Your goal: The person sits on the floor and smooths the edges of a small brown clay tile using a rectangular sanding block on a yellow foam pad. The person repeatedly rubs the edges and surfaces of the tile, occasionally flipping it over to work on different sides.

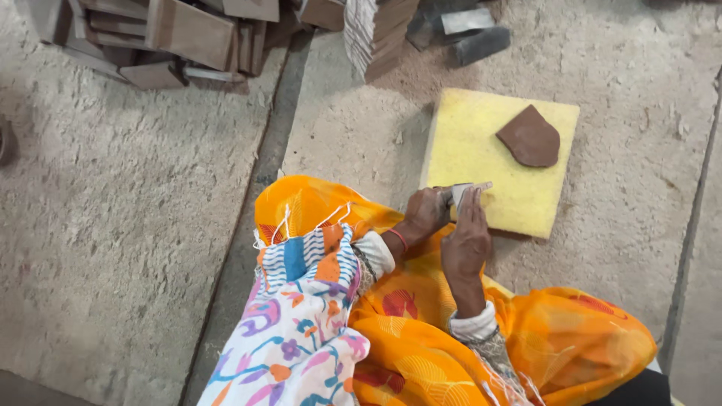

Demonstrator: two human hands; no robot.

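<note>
My left hand (426,213) grips a small flat wooden piece (468,189) at the near edge of a yellow foam pad (481,143). My right hand (467,239) rests beside it, fingers stretched along the same piece and pressing on it. A brown arch-shaped wooden piece (530,137) lies on the pad's far right corner, apart from both hands. Orange cloth (323,203) and a patterned garment (301,331) cover my lap below the hands.
A heap of brown wooden blocks (188,34) lies at the top left, with a stack of boards (376,30) beside it. A dark tool or scrap (477,41) lies near the top. The floor is rough concrete with a dark seam (263,165).
</note>
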